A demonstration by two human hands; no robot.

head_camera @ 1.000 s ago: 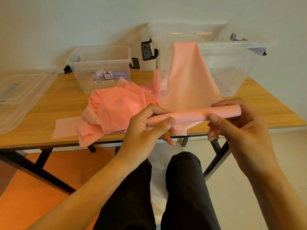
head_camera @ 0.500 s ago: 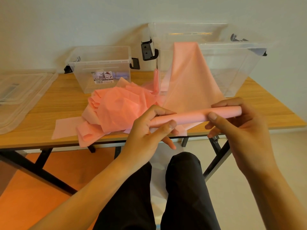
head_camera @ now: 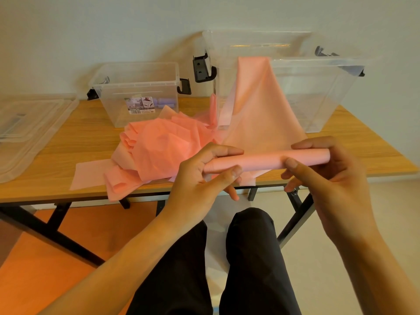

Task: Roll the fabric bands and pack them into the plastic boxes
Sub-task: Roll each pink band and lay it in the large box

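I'm mid-roll. My left hand (head_camera: 201,178) and right hand (head_camera: 329,176) each pinch an end of the pink roll (head_camera: 261,160), thumbs near, fingers curled over the far side, above the table's (head_camera: 68,144) near edge. The unrolled tail (head_camera: 256,98) climbs over the large box (head_camera: 318,62) rim (plenty left). Next, I judge, calls for even, tight turns that draw the tail down.

We see a salmon-pink roll (head_camera: 261,161) and a heap of bands (head_camera: 163,146) in the same pink. The small box (head_camera: 136,87) and large box (head_camera: 318,92) are clear, their latches (head_camera: 203,69) black. The bench (head_camera: 68,137) is light grained wood on black legs (head_camera: 56,226); the floor (head_camera: 34,280) is orange, our trousers (head_camera: 250,269) black.
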